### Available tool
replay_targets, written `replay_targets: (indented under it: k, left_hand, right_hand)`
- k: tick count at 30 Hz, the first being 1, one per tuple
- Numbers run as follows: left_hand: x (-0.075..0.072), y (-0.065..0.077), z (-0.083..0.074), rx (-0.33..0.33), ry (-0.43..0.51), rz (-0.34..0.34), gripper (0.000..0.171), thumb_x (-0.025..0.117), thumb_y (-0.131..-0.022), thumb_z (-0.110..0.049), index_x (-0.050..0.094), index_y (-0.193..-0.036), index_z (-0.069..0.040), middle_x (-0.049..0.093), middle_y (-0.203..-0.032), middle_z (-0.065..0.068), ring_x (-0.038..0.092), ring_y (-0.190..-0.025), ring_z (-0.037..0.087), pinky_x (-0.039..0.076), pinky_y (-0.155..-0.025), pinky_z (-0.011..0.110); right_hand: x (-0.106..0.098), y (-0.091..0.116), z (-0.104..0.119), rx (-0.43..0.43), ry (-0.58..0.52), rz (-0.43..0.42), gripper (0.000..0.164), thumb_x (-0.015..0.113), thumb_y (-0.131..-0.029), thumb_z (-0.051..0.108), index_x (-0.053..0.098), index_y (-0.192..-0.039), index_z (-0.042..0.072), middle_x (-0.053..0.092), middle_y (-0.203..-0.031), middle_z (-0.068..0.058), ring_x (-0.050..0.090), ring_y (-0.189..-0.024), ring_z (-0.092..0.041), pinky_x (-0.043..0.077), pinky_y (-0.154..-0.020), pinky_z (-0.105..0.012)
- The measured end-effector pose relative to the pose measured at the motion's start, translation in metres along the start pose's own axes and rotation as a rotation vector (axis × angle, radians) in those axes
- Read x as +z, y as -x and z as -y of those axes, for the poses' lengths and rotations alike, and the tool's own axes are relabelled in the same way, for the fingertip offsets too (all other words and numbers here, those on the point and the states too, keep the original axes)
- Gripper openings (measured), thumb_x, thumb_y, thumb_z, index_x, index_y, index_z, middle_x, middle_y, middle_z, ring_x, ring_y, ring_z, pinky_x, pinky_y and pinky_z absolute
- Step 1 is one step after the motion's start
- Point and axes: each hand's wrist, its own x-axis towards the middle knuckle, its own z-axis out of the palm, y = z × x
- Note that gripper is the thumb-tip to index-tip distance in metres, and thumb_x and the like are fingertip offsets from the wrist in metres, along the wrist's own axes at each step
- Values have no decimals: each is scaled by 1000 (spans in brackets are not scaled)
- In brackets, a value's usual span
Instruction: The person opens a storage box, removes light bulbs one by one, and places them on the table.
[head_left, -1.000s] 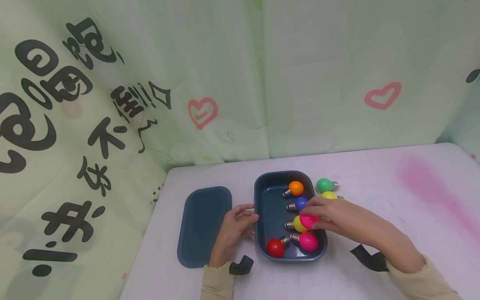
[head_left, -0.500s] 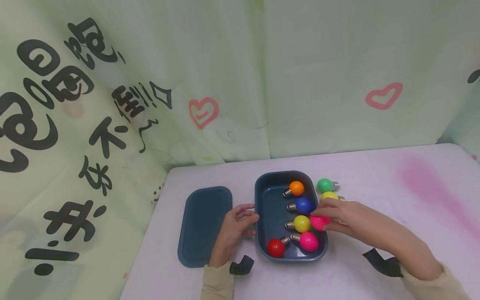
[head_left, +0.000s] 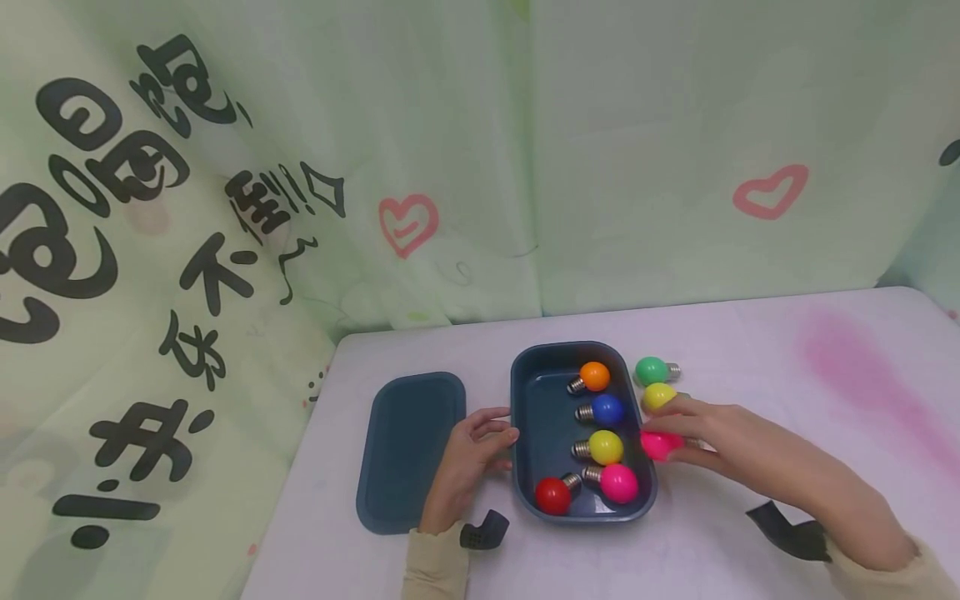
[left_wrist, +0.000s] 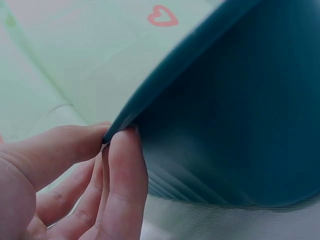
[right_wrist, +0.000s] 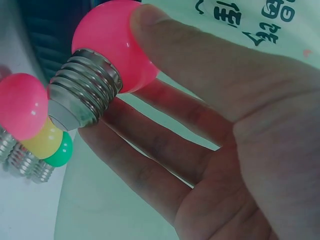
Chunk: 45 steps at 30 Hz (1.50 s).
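My left hand (head_left: 474, 454) pinches the left rim of a dark blue box (head_left: 528, 475); the left wrist view has the rim between thumb and forefinger. Just beyond the box's right rim, my right hand (head_left: 712, 429) holds a pink light bulb (right_wrist: 112, 42) by its globe, the metal screw base pointing away from the palm. Inside the box lie an orange bulb (head_left: 596, 376), a blue bulb (head_left: 608, 409), a yellow bulb (head_left: 606, 447), another pink bulb (head_left: 619, 483) and a red bulb (head_left: 552, 496).
Right of the box, a green bulb (head_left: 652, 371) and a second yellow bulb (head_left: 659, 395) lie on the table; the right wrist view adds a pink bulb (right_wrist: 22, 105) beside them. A flat dark blue lid (head_left: 408, 450) lies left of the box. A printed curtain (head_left: 637, 167) hangs behind.
My right hand has drawn the pink bulb rightward, from over the yellow bulb in the box to past the right rim. My left hand keeps its place at the left rim.
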Motion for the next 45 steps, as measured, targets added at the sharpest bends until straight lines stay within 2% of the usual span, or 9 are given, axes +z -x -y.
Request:
replay_targets:
  k: [9,15,21,25,32,36,45]
  left_hand:
    - [1,1,-1,-2,-2,-9,45,76,-88,-26,63,-128,-11,68,-110,9,67,-93,19,60,-74,32]
    - [1,0,-1,-9,-7,-10,46,77,-88,-26,63,-129,-11,69,-110,9,67,-93,19,60,-73,31]
    - [0,-1,0,-10,-5,-11,46,77,-87,-26,63,-128,-11,69,-109,9,68,-93,19,60,-73,31]
    - [0,-1,1,-5,3,-8,46,77,-87,-26,63,-128,-11,69,-109,9,68,-92,19,60,-73,31]
    - [-1,-2,3,6,25,4,46,78,-87,-21,63,-129,-9,70,-106,8,68,-89,18,60,-69,30]
    - [-1,-2,3,6,24,5,46,78,-87,-22,63,-129,-9,70,-105,8,67,-89,18,60,-69,30]
    - [0,-1,2,5,22,4,46,77,-87,-22,63,-129,-9,70,-105,8,67,-90,18,60,-70,30]
  right_hand:
    - [8,7,-10,17,-9,5,39,81,-81,24,70,-119,23,64,-124,-2,66,-106,-23,59,-82,-35]
    - [13,9,-16,-2,6,-6,42,83,-78,23,71,-118,19,65,-123,-4,66,-106,-26,59,-82,-37]
    - [19,10,-19,23,-4,24,47,84,-76,23,70,-121,15,66,-126,-10,62,-116,-35,58,-85,-42]
    - [23,10,-22,30,-18,29,49,84,-76,22,69,-122,15,67,-125,-8,61,-118,-36,57,-87,-45]
    - [29,10,-27,63,-85,80,46,84,-77,25,69,-119,15,68,-124,-8,62,-115,-35,57,-86,-45]
    - [32,10,-30,54,-95,90,42,84,-77,25,70,-116,15,68,-122,-8,64,-111,-33,57,-85,-44]
    - [37,10,-31,80,-105,102,41,84,-77,29,72,-114,16,68,-122,-10,63,-113,-36,57,-86,-46]
